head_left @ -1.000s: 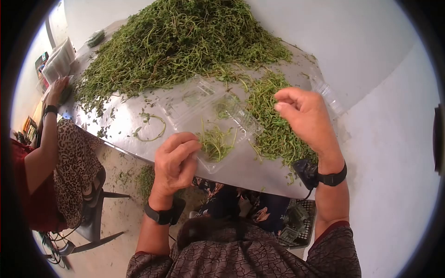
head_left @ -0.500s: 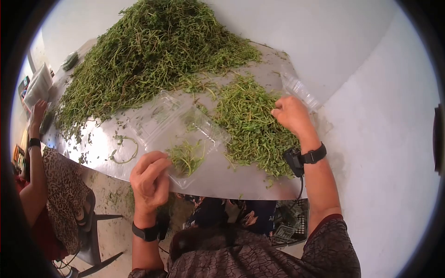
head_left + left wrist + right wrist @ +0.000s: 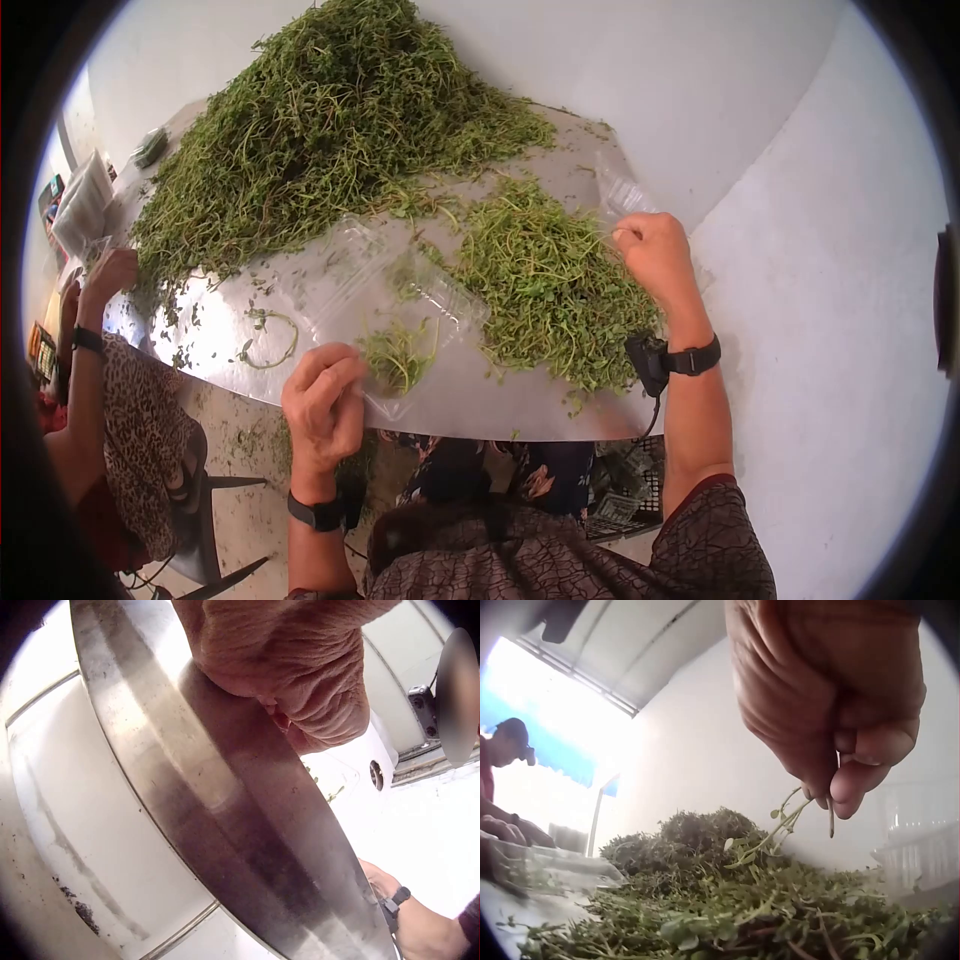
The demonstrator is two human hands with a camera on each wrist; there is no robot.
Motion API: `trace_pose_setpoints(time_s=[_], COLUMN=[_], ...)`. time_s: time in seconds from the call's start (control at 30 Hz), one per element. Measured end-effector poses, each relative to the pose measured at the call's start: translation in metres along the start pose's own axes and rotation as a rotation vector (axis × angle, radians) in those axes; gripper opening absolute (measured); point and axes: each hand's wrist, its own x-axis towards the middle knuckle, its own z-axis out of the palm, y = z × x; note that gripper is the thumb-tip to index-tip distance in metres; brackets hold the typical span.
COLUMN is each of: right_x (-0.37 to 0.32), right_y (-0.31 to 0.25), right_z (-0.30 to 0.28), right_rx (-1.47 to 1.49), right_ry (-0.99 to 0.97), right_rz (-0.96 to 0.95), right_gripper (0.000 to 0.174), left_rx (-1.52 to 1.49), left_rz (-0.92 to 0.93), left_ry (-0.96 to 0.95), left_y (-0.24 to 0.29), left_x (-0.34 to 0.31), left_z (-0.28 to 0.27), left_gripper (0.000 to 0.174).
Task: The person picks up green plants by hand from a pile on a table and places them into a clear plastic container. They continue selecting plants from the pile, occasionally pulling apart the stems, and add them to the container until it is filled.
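Note:
A clear plastic clamshell box [image 3: 458, 302] lies unfolded on the metal table [image 3: 480, 408], with a few loose green sprigs [image 3: 398, 358] in its near half. My left hand [image 3: 325, 400] holds the near left edge of the box with curled fingers; the left wrist view shows that hand above the table's rim, its fingertips mostly hidden. Over the right side of the smaller heap of greens [image 3: 550, 285], my right hand [image 3: 657, 262] pinches a thin leafy sprig [image 3: 781, 825] between thumb and fingers. The sprig's stem end sticks out below the fingertips.
A tall mound of greens [image 3: 320, 130] fills the back of the table. Stacked clear boxes [image 3: 625, 190] stand by the wall at right. Another person's hand [image 3: 112, 275] works at the far left. A black crate [image 3: 625, 485] sits below the table edge.
My right thumb and fingers have come together beside the smaller heap. My left hand has stayed at the box's edge. The head view has swung right, and the other person's hand has shifted.

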Motion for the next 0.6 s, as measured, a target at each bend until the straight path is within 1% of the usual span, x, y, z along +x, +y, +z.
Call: trace_pose_setpoints(time_s=[0.03,0.1,0.13,0.2,0.23,0.3,0.33,0.4,0.43,0.5,0.53,0.6], right_x=[-0.001,-0.004,-0.007,-0.012,-0.016,-0.022,-0.025,-0.033,-0.036,-0.043,-0.046,-0.049], right_y=[-0.003,-0.014,-0.022,-0.044,-0.056,-0.079,-0.088,-0.104,-0.11,-0.122,-0.127,-0.12], right_z=[-0.002,-0.01,-0.013,-0.016,-0.017,-0.018,-0.015,-0.007,-0.001,0.007,0.007,0.017], right_rx=[0.001,0.215,0.219,0.343,0.362,0.532,0.552,0.61,0.621,0.542,0.468,0.461], right_ry=[-0.001,-0.037,-0.045,-0.032,-0.056,-0.124,-0.142,-0.234,-0.243,-0.303,-0.345,-0.328], right_rz=[-0.001,0.094,0.093,0.019,0.019,-0.022,-0.019,-0.122,-0.121,-0.23,-0.207,-0.241], right_gripper=[0.015,0.017,0.017,0.015,0.015,0.014,0.014,0.013,0.013,0.013,0.012,0.013], left_rx=[0.001,-0.01,-0.017,-0.025,-0.038,-0.012,-0.017,-0.02,-0.009,-0.041,-0.037,-0.053], left_rz=[0.006,0.0,-0.007,-0.003,0.003,-0.015,-0.001,0.02,0.013,-0.002,-0.004,0.01], left_ry=[-0.003,-0.001,0.001,0.008,0.011,-0.002,0.003,0.006,0.002,-0.008,-0.009,-0.004], left_y=[-0.001,0.0,0.0,0.0,0.0,0.0,0.0,-0.002,-0.003,-0.003,-0.004,-0.005], left_x=[0.0,0.0,0.0,0.003,0.002,0.001,0.002,0.001,0.0,0.0,0.001,0.0], left_z=[0.0,0.001,0.001,0.002,0.002,0.001,0.001,0.002,0.001,0.001,0.001,0.001], left_gripper=[0.024,0.025,0.025,0.026,0.027,0.028,0.027,0.026,0.026,0.026,0.026,0.027])
